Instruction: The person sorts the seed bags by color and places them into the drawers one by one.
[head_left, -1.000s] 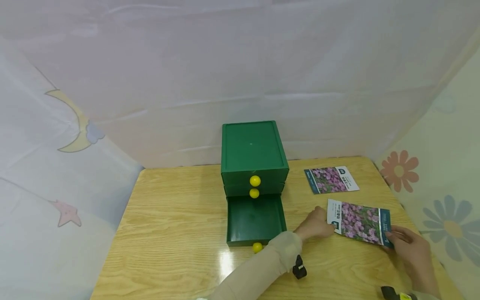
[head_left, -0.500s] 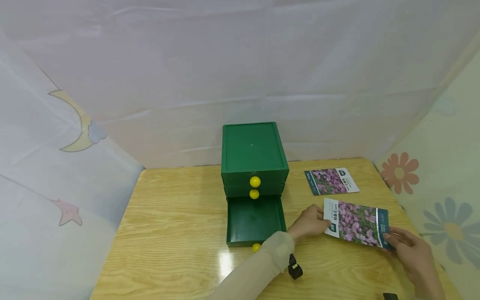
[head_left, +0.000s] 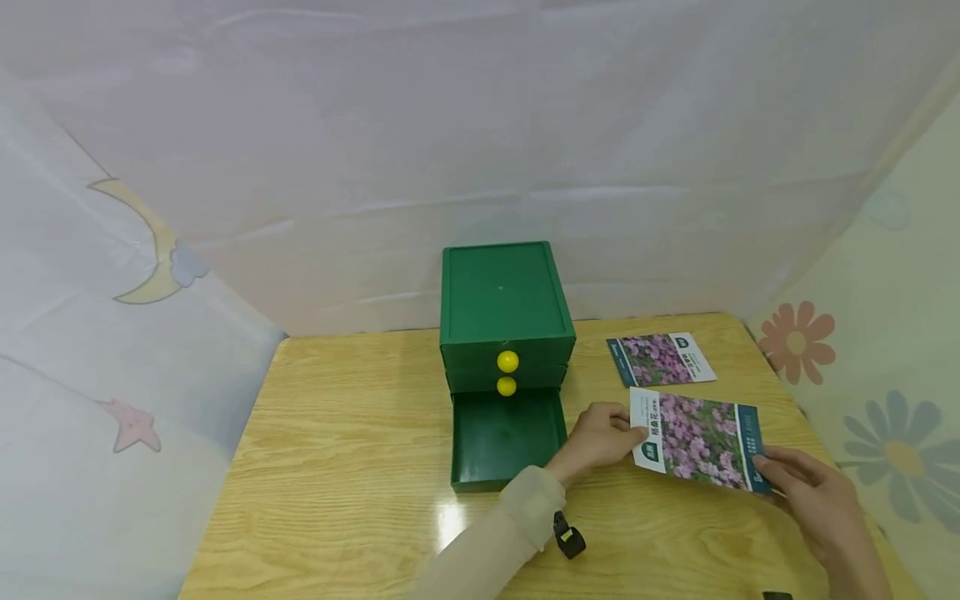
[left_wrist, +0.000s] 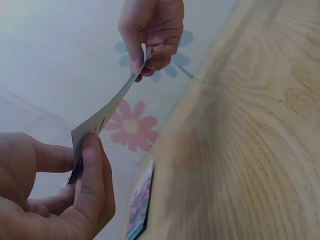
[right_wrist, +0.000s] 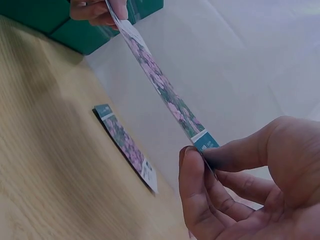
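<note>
A flat seed packet (head_left: 701, 437) with a pink flower photo is held between both hands above the table's right side. My left hand (head_left: 600, 437) pinches its white end between thumb and fingers. At the teal end, my right hand (head_left: 817, 500) pinches the edge, thumb on top, as the right wrist view shows. Both wrist views show the packet lifted off the wood and nearly edge-on. A second packet (head_left: 660, 360) of the same look lies flat on the table behind it. Left of my left hand stands a green drawer cabinet (head_left: 506, 292), its bottom drawer (head_left: 510, 437) pulled out with nothing inside.
Yellow ball knobs (head_left: 507, 362) sit on the drawer fronts. The wooden table (head_left: 345, 450) ends at a pale cloth backdrop (head_left: 360, 167) behind, with printed cloth at both sides. My left forearm (head_left: 487, 542) reaches across in front of the cabinet.
Both hands have moved left with the packet, bringing it closer to the open drawer. The second packet and the cabinet have stayed in place.
</note>
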